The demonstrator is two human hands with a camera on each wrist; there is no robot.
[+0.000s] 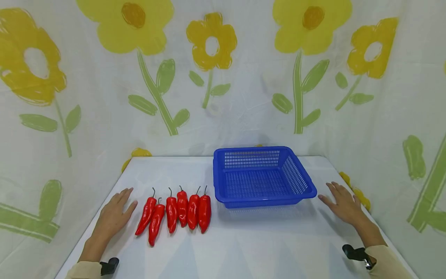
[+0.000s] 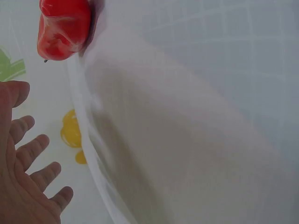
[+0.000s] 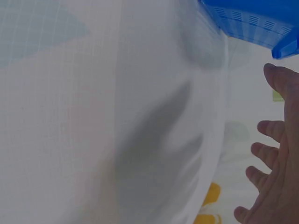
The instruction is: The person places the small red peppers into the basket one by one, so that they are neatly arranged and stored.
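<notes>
Several red peppers (image 1: 172, 213) with green stems lie in a row left of the table's middle. To their right stands a blue plastic basket (image 1: 223, 199) with slotted walls; nothing lies in it. My left hand (image 1: 113, 217) is at the left side, fingers spread, nearest the leftmost pepper (image 1: 146, 216) and apart from it. My right hand (image 1: 345, 205) is beside the basket's right end, fingers spread and holding nothing. One pepper (image 2: 65, 28) shows at the top of the left wrist view, and the basket's corner (image 3: 257, 23) at the top of the right wrist view.
A white table (image 1: 258, 248) with pale blue triangles carries everything. Its back edge meets a white curtain (image 1: 240, 116) printed with yellow flowers, which also hangs along both sides. A dark wrist strap (image 1: 109, 266) is on the left wrist and another strap (image 1: 359, 255) on the right.
</notes>
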